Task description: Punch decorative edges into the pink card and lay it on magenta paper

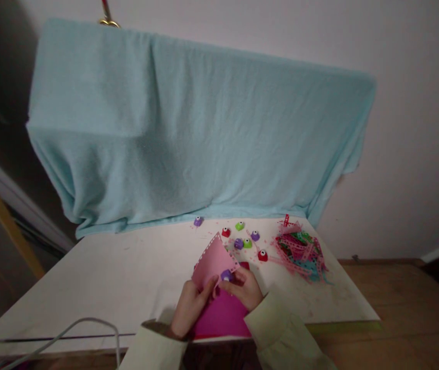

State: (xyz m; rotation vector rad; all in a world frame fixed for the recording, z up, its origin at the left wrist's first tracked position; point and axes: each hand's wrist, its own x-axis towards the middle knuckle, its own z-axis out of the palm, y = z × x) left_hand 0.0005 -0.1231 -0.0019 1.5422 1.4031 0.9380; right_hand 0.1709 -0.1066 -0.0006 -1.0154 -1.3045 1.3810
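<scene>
we hold a smooth pink sheet (pixel 211 261), tilted and pierced with small holes along its edges, in our left hand (pixel 193 307), while the fingers of our right hand (pixel 249 291) close around a rounded purple punch (pixel 226 276) at the sheet's four o'clock edge. flat magenta paper (pixel 223 314) lies below, toward six. at one o'clock we see domed red, green and purple punches (pixel 247 243); at two, a tangled heap of perforated strips (pixel 301 251); at twelve, soft, creased blue cloth (pixel 212 123).
</scene>
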